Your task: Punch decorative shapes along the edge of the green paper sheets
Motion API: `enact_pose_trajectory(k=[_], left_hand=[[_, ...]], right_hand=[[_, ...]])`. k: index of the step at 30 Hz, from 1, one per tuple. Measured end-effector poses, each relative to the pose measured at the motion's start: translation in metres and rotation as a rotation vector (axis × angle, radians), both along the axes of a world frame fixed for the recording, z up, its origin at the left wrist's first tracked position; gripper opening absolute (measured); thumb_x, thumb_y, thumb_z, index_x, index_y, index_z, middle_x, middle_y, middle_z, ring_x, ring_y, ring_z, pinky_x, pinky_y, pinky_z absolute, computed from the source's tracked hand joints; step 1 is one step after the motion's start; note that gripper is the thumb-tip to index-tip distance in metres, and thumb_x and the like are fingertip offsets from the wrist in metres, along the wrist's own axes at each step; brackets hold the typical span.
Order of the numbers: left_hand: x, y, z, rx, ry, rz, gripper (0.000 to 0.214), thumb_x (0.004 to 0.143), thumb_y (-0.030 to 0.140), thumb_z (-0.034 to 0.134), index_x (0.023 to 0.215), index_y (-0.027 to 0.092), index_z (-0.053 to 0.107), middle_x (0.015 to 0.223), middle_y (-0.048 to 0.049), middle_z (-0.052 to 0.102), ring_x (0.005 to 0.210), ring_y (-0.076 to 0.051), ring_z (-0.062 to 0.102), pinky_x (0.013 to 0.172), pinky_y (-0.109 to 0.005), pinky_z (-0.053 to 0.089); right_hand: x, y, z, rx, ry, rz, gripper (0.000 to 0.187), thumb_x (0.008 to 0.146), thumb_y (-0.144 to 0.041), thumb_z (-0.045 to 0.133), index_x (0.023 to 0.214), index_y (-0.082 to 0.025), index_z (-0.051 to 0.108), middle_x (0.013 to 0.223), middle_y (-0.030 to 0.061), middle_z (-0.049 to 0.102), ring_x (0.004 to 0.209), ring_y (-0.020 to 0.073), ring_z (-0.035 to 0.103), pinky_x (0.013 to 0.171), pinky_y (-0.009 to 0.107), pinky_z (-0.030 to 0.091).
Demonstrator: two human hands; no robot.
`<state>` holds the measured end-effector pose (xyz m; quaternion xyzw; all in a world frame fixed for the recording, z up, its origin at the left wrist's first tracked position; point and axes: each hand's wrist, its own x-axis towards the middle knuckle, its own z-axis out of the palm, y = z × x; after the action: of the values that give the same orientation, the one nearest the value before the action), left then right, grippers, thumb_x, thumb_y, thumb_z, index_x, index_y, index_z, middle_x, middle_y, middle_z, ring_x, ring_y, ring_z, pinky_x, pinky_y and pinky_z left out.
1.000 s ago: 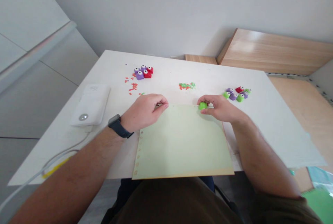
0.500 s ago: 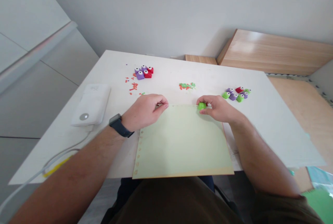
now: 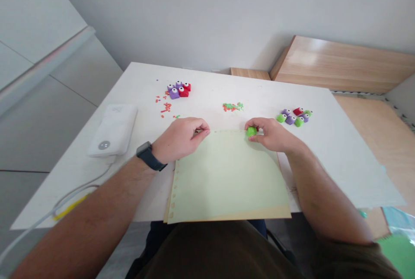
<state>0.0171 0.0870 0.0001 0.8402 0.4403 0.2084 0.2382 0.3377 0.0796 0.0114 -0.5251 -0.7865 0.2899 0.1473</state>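
A white rectangular worktop (image 3: 269, 97) carries a pale green paper sheet (image 3: 230, 175), with small shapes cut along its left edge. The left hand (image 3: 181, 138) has thumb and fingertips pinched together on the sheet's far edge; the right hand (image 3: 274, 134) is closed around a bright green rounded plastic paper punch (image 3: 251, 131). The two hands stand apart, reaching forward and turned inward to face each other. The punch sits at the far edge, between the right thumb and fingers. Beyond lie tiny green and red paper bits (image 3: 232, 107).

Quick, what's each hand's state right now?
Left hand: closed, fingertips at the far edge of the pale sheet; grip unclear.
Right hand: closed on a green object.
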Motion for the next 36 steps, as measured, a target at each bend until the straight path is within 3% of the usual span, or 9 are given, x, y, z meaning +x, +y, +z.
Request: enact_pose_trajectory(k=[6,19,30,36], left_hand=[[0.0001,-0.0006,-0.0004,-0.009,-0.003,0.001,0.020,0.097,0.034,0.057,0.092,0.021,0.070,0.092,-0.0007,0.076,0.085,-0.018,0.068,0.079,-0.031,0.047],[-0.0008,-0.0008,0.0002,-0.021,-0.010,-0.009,0.020,0.097,0.034,0.057,0.092,0.021,0.070,0.090,-0.0004,0.075,0.083,-0.017,0.068,0.077,-0.031,0.047],[0.0002,-0.0017,0.0014,-0.032,-0.005,-0.021,0.021,0.097,0.034,0.056,0.092,0.021,0.070,0.091,-0.0008,0.075,0.084,-0.017,0.068,0.077,-0.030,0.047],[0.0010,-0.0014,0.0027,-0.025,-0.003,-0.032,0.021,0.097,0.034,0.056,0.091,0.020,0.070,0.090,-0.0011,0.075,0.083,-0.017,0.068,0.077,-0.030,0.048]], right_hand=[[-0.0001,-0.0025,0.0039,0.005,0.017,0.015,0.029,0.083,-0.026,0.070,0.112,-0.021,0.071,0.105,0.0054,0.076,0.094,0.0235,0.067,0.090,0.038,0.052],[0.0084,-0.0013,0.0009,0.005,0.040,0.034,0.036,0.085,-0.024,0.068,0.121,-0.025,0.071,0.117,0.0039,0.075,0.101,0.0243,0.068,0.098,0.042,0.052],[0.0077,0.0002,-0.0023,0.026,0.015,0.021,0.040,0.089,-0.027,0.065,0.128,-0.023,0.070,0.126,0.0068,0.073,0.103,0.0250,0.068,0.100,0.043,0.053],[0.0069,0.0008,-0.0021,0.041,-0.001,-0.021,0.037,0.089,-0.029,0.065,0.125,-0.022,0.071,0.120,0.0074,0.075,0.097,0.0250,0.068,0.095,0.044,0.054]])
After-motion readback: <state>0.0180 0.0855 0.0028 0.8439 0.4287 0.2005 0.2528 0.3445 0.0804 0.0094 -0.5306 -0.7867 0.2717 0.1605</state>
